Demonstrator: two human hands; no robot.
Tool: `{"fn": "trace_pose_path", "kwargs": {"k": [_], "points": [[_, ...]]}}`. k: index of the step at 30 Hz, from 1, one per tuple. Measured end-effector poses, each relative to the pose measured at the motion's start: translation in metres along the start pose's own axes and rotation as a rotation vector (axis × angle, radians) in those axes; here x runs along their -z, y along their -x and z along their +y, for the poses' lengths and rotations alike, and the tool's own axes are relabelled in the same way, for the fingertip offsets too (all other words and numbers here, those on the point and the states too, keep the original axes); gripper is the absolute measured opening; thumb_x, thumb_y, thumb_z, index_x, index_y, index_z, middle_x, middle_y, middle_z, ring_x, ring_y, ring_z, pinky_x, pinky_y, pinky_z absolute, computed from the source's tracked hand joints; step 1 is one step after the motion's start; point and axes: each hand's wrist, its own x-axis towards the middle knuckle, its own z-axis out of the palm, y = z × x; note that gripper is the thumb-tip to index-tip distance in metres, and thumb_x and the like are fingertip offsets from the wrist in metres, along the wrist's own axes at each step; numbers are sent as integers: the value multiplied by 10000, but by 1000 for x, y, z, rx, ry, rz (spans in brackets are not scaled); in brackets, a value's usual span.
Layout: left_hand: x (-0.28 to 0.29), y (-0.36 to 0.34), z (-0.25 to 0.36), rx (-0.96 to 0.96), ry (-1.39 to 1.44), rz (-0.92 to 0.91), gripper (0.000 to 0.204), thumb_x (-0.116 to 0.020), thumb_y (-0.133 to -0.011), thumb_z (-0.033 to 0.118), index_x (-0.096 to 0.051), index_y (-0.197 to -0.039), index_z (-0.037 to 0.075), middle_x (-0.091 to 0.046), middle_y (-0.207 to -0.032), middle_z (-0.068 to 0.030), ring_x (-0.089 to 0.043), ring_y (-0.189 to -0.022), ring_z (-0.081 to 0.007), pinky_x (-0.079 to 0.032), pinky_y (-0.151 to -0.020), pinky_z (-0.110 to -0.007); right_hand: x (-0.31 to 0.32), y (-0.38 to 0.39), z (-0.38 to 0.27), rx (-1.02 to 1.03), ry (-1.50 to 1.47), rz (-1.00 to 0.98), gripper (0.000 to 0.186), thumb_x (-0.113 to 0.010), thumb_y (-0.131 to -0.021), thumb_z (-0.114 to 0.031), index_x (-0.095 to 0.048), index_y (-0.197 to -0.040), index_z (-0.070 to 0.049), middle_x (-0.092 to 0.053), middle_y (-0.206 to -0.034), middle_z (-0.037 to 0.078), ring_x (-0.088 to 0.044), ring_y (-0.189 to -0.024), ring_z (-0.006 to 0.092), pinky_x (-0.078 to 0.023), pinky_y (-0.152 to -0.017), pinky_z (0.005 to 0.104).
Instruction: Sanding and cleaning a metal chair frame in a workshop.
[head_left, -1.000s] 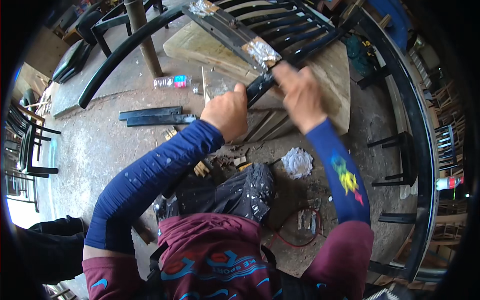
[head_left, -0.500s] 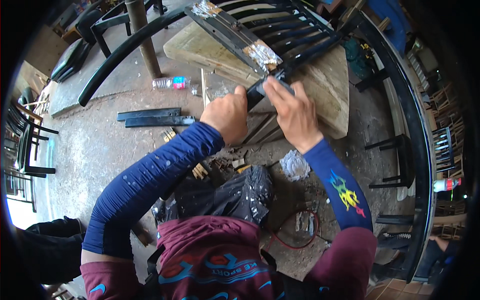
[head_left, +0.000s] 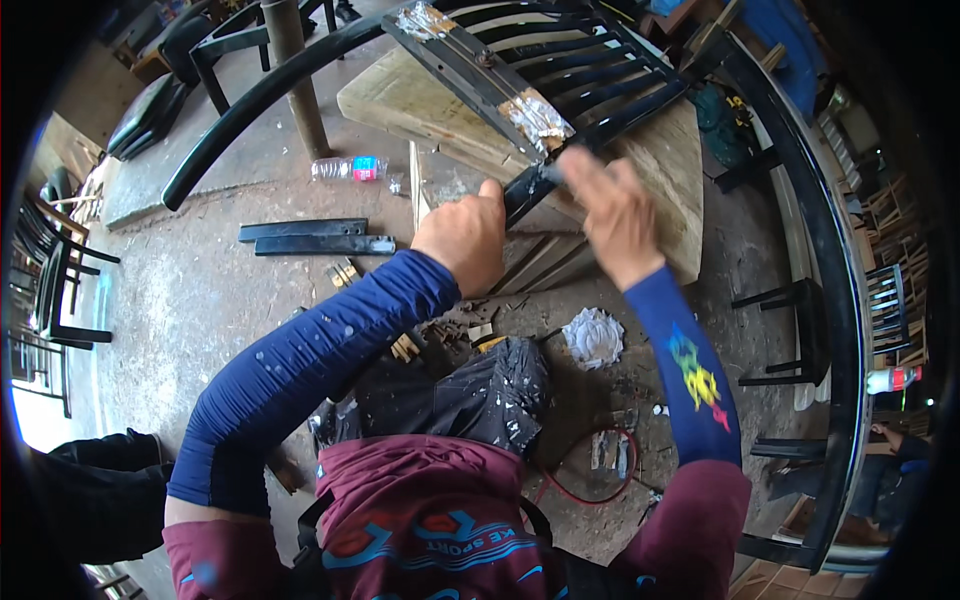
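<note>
A black wooden chair frame with curved slats lies on its side across a thick wooden block. My left hand is closed round the end of one black leg, thumb on top. Over the joint beyond it, my right hand is blurred by motion, its fingers bent down against the wood. A small greyish piece shows at its fingertips; what it is I cannot make out. Beside the joint runs a grey-brown rail with whitish, flaking patches at both ends.
The worn wooden block supports the frame. Two black wooden strips and a plastic bottle lie on the floor to the left. A crumpled white cloth and a red hoop lie near my legs. A long black frame curves along the right.
My right hand has shifted slightly right along the joint and is now blurred. My left hand keeps its hold on the leg. The whole view has shifted slightly.
</note>
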Motion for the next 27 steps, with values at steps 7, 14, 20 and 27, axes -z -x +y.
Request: {"fn": "trace_pose_path", "kwargs": {"k": [7,14,20,27], "points": [[3,-1,3,-14,-11,-25,312,-608,-817,76,-469,-1073,-38,-707,-866,-261,-727,-823,-409,-597,-740,-447,-4,0,10,-64,26,62,487,-555,-838,50,-681,-1282,-105,-687,-1302,38,-604,-856,258,-539,-680,342],[-9,-2,-9,-70,-25,86,320,-607,-800,63,-469,-1066,-51,-704,-855,-269,-727,-824,-411,-595,-742,-456,1,-8,-20,27,-121,86,443,-562,-845,-10,-699,-1243,-151,-669,-1308,-28,-594,-911,256,-571,-671,343],[-5,-6,-6,-38,-8,43,387,-650,-778,87,-465,-1084,-62,-702,-896,-283,-722,-864,-421,-594,-767,-454,-3,8,-30,-45,-95,127,459,-560,-861,-17,-669,-1292,-130,-647,-1355,-1,-593,-901,274,-574,-720,369],[-2,-5,-1,-17,28,-22,438,-663,-776,100,-431,-1107,-67,-671,-909,-333,-691,-870,-480,-576,-790,-499,-26,18,-22,-85,-11,166,499,-559,-869,68,-691,-1275,-190,-657,-1346,17,-548,-805,217,-532,-539,278]]}}
